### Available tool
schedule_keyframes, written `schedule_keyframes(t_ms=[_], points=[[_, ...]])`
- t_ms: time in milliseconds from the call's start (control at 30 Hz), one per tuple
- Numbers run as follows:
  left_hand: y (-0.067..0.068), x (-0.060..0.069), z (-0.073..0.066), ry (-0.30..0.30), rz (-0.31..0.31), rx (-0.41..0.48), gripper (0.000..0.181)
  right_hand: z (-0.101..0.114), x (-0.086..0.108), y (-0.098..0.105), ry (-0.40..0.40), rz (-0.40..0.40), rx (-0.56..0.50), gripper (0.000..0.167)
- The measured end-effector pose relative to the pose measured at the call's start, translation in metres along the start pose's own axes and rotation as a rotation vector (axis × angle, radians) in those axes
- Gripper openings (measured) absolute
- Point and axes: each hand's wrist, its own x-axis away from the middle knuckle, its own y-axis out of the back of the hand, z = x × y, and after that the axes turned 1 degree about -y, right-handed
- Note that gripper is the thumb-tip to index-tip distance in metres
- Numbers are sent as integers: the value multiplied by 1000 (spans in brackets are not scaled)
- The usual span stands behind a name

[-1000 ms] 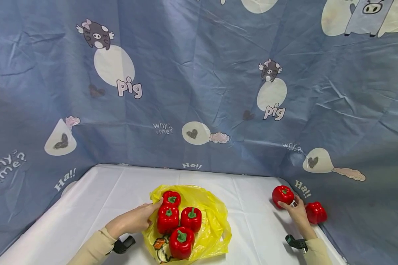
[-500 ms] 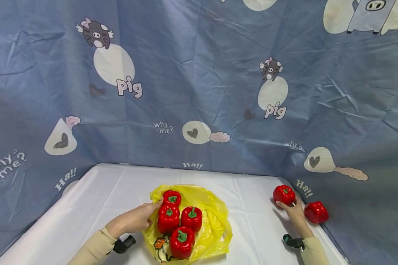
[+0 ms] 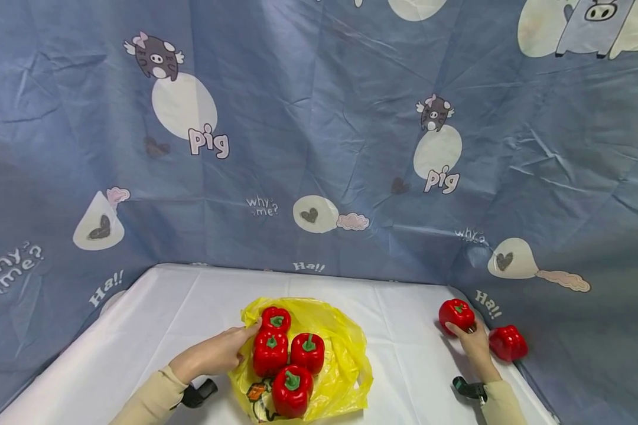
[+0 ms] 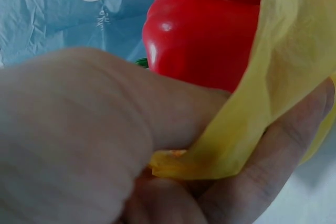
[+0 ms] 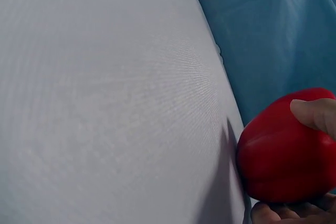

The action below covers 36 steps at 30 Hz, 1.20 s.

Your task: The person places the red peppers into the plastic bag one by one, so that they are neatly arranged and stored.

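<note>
My left hand (image 3: 212,354) pinches the left edge of a yellow plastic bag (image 3: 345,354). The left wrist view shows the thumb on one side of the bag's film (image 4: 294,40) and fingers on the other, close to a red bell pepper (image 4: 205,35). Several red bell peppers with green stems stand on or in the bag; the nearest pepper (image 3: 292,391) is at its front. Over at the table's right side, my right hand (image 3: 474,342) grips another red bell pepper (image 3: 456,316). In the right wrist view, thumb and fingers lie on opposite sides of that pepper (image 5: 286,150).
One more red bell pepper (image 3: 508,343) lies at the table's right edge, just right of my right hand. White cloth covers the table (image 3: 404,348). A blue printed curtain (image 3: 319,118) rises behind it and along both sides.
My right hand and its pepper have shifted very slightly right in the head view. The left hand, the bag and the peppers there look unchanged.
</note>
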Motion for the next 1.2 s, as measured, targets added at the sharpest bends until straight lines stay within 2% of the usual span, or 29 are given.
schedule_keyframes(t_ms=[167,533,733,1000,1200], points=[[0,0,0,9,2,-1,73,1,2,0,-3,-10,-5,106],[0,1,1,-30,3,5,73,1,7,3,11,-3,-8,105],[-1,0,2,-15,12,19,74,4,9,3,25,16,16,113],[-1,-1,1,19,11,24,74,17,15,2,58,37,-30,108],[0,0,-1,4,5,17,73,29,20,-4,91,54,-43,107]])
